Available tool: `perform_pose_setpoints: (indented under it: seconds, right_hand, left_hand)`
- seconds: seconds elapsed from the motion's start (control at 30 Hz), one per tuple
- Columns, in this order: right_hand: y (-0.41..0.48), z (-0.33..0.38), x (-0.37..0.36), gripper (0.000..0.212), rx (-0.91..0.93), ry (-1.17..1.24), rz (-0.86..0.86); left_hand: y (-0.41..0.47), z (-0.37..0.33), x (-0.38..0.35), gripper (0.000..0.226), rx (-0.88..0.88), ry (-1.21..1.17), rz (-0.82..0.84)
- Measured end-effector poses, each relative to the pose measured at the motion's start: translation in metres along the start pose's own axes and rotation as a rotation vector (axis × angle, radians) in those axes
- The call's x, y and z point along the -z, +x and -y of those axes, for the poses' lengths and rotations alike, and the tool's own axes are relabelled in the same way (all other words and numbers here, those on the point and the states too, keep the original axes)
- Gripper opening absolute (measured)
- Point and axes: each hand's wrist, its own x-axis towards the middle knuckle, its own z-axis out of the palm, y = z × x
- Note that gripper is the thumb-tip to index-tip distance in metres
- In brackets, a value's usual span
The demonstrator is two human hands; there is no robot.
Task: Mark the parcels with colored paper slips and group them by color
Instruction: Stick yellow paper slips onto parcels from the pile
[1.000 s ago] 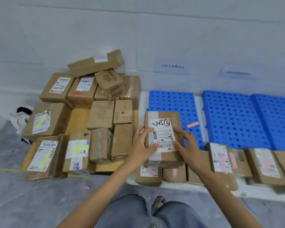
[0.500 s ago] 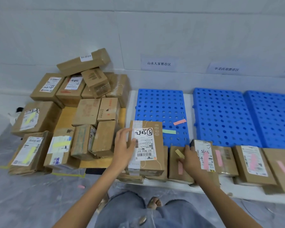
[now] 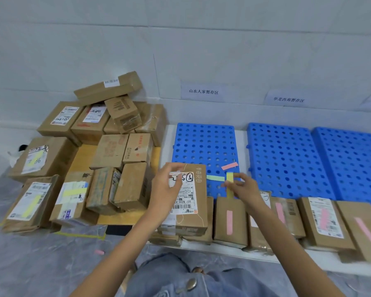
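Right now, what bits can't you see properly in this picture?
All in the head view:
- Front parcel: its handwritten number is partly covered by the left hand, and its small print is too tiny to read. It is unclear whether that hand grips anything.
- Yellow slip: its middle is hidden by the right hand pinching it.
- Parcel behind the right wrist: its label is mostly covered.
- Far-right parcel: cut off by the picture's edge.
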Motion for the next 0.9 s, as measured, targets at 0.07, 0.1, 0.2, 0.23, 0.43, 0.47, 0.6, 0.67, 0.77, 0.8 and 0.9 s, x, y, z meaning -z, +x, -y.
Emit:
perform_pose_setpoints:
  seconds: [0.07, 0.1, 0.2, 0.23, 0.43, 0.47, 0.6, 0.67, 0.77, 0.8, 0.9]
  right_hand:
    - [-0.021, 0.038, -0.007, 0.008, 0.031, 0.303, 0.121]
    - [-0.03, 0.052, -0.011, 0.008, 0.045, 0.417, 0.186]
    - [-0.052, 0.081, -0.023, 0.011, 0.067, 0.648, 0.293]
    - [-0.057, 0.086, -0.026, 0.008, 0.08, 0.675, 0.292]
    - [-0.081, 0.087, -0.038, 0.021, 0.241, 0.521, 0.171]
    - [-0.082, 0.085, -0.041, 0.027, 0.313, 0.412, 0.113]
    - [-0.082, 0.072, -0.042, 0.029, 0.891, -0.293, -0.254]
    - [-0.086, 0.067, -0.044, 0.014, 1.058, -0.445, -0.254]
    - [-0.092, 0.06, -0.048, 0.014, 1.074, -0.464, -0.206]
    - [-0.093, 0.059, -0.048, 0.011, 1.064, -0.439, -0.188]
    - [-0.097, 0.06, -0.049, 0.007, 1.035, -0.374, -0.145]
  left_hand:
    - [-0.002, -0.021, -0.004, 0.019, 0.022, -0.068, 0.097]
    - [-0.004, -0.031, -0.007, 0.016, 0.046, -0.117, 0.141]
    - [-0.008, -0.054, -0.01, 0.014, 0.125, -0.308, 0.181]
    - [-0.01, -0.06, -0.009, 0.014, 0.133, -0.358, 0.161]
    - [-0.013, -0.077, 0.007, 0.011, 0.137, -0.526, 0.025]
    - [-0.015, -0.078, 0.009, 0.01, 0.156, -0.553, 0.03]
    - [-0.02, -0.079, 0.015, 0.007, 0.21, -0.596, 0.033]
    - [-0.022, -0.079, 0.017, 0.008, 0.22, -0.602, 0.033]
    - [-0.024, -0.078, 0.019, 0.009, 0.227, -0.599, 0.047]
    - [-0.025, -0.078, 0.02, 0.009, 0.225, -0.592, 0.049]
    - [-0.029, -0.078, 0.021, 0.01, 0.21, -0.572, 0.051]
